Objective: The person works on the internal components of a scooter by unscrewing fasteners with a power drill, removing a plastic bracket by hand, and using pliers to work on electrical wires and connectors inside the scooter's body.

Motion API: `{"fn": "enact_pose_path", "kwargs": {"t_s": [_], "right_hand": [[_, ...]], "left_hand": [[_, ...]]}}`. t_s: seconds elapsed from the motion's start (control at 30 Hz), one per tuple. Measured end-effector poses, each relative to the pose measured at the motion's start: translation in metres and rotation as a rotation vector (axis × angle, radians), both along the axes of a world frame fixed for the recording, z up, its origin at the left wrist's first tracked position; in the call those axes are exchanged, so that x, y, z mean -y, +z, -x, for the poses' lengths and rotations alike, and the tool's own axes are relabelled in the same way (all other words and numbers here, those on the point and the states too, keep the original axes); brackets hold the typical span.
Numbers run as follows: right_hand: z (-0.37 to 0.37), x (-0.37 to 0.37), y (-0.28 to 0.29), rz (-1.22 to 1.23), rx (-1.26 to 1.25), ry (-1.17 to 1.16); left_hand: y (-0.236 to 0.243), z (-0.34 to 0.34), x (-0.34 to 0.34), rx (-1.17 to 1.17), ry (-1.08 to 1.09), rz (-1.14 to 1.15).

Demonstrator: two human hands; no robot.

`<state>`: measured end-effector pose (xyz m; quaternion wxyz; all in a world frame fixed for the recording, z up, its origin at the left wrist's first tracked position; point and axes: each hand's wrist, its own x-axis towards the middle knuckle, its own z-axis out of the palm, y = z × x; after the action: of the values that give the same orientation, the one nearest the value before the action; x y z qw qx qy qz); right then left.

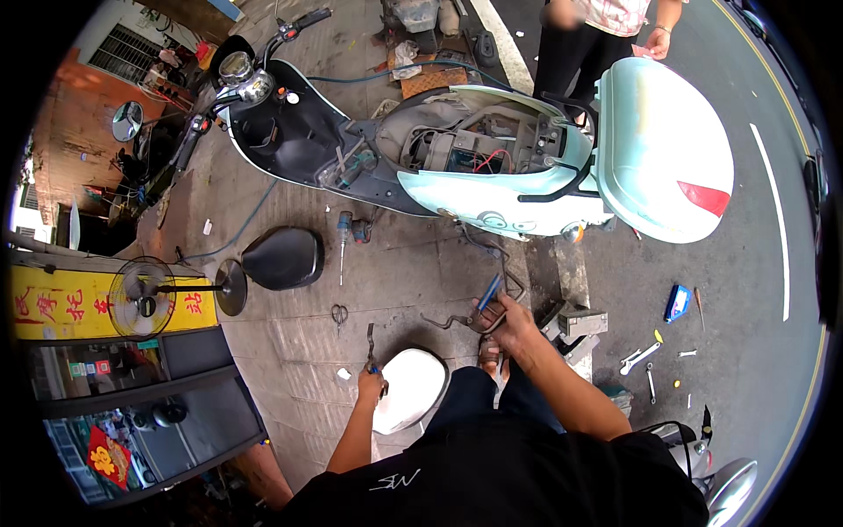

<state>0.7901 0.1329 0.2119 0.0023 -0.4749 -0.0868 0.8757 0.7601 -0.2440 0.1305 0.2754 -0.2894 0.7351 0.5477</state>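
Observation:
My right hand [505,322] is closed around a bent, dark metal tube frame [452,321], which curves up toward the scooter's underside. A slim blue object [489,293], perhaps a tool handle, sticks up from the same hand. In my left hand [371,385] is a dark, bent metal piece [371,338] pointing away from me, with a bit of blue at the grip. Just right of that hand is a white round-edged seat or cover [410,391]. Ahead stands a pale mint scooter [509,189], its seat off and the compartment exposed.
A power drill [358,230], a screwdriver [342,237], scissors [339,314] and a black seat [284,257] lie on the paving. Metal boxes [581,323], wrenches [639,358] and a blue box [677,303] are to the right. A person [606,35] stands beyond the scooter; a fan [143,299] is left.

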Motion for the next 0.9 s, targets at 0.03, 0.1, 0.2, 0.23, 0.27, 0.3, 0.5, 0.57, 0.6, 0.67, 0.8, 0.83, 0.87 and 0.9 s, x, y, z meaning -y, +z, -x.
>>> {"fn": "enact_pose_path", "kwargs": {"t_s": [0.03, 0.1, 0.2, 0.23, 0.27, 0.3, 0.5, 0.57, 0.6, 0.67, 0.8, 0.83, 0.87, 0.9], "right_hand": [[0.029, -0.002, 0.026, 0.006, -0.084, 0.011], [0.08, -0.011, 0.06, 0.01, -0.196, 0.016], [0.145, -0.04, 0.072, -0.016, -0.186, -0.058], [0.163, -0.048, 0.072, -0.024, -0.171, -0.091], [0.183, -0.055, 0.069, -0.016, -0.142, -0.143], [0.206, -0.06, 0.069, 0.049, -0.105, -0.213], [0.306, -0.09, 0.028, 0.143, -0.05, -0.505], [0.333, -0.105, 0.012, 0.15, 0.003, -0.562], [0.344, -0.112, -0.001, 0.126, 0.031, -0.581], [0.361, -0.123, -0.026, 0.122, 0.064, -0.612], [0.387, -0.144, -0.064, 0.111, 0.205, -0.709], [0.389, -0.144, -0.071, 0.097, 0.21, -0.688], [0.393, -0.142, -0.075, 0.089, 0.209, -0.665], [0.395, -0.146, -0.08, 0.092, 0.226, -0.677]], "left_hand": [[0.0, 0.002, 0.014, -0.017, 0.058, -0.035], [-0.018, 0.009, 0.041, -0.057, 0.166, -0.125], [-0.003, 0.031, 0.009, -0.037, 0.211, -0.155], [0.005, 0.042, 0.001, -0.003, 0.208, -0.132], [0.012, 0.062, -0.016, 0.026, 0.206, -0.116], [0.02, 0.082, -0.023, 0.035, 0.191, -0.121], [0.079, 0.226, -0.075, -0.056, -0.114, -0.085], [0.121, 0.277, -0.109, -0.086, -0.113, -0.19], [0.143, 0.302, -0.13, -0.089, -0.13, -0.218], [0.176, 0.346, -0.163, -0.138, -0.207, -0.307], [0.206, 0.431, -0.239, -0.085, -0.346, -0.526], [0.209, 0.449, -0.26, -0.046, -0.369, -0.557], [0.203, 0.472, -0.271, -0.031, -0.477, -0.569], [0.193, 0.491, -0.287, 0.028, -0.512, -0.604]]}}
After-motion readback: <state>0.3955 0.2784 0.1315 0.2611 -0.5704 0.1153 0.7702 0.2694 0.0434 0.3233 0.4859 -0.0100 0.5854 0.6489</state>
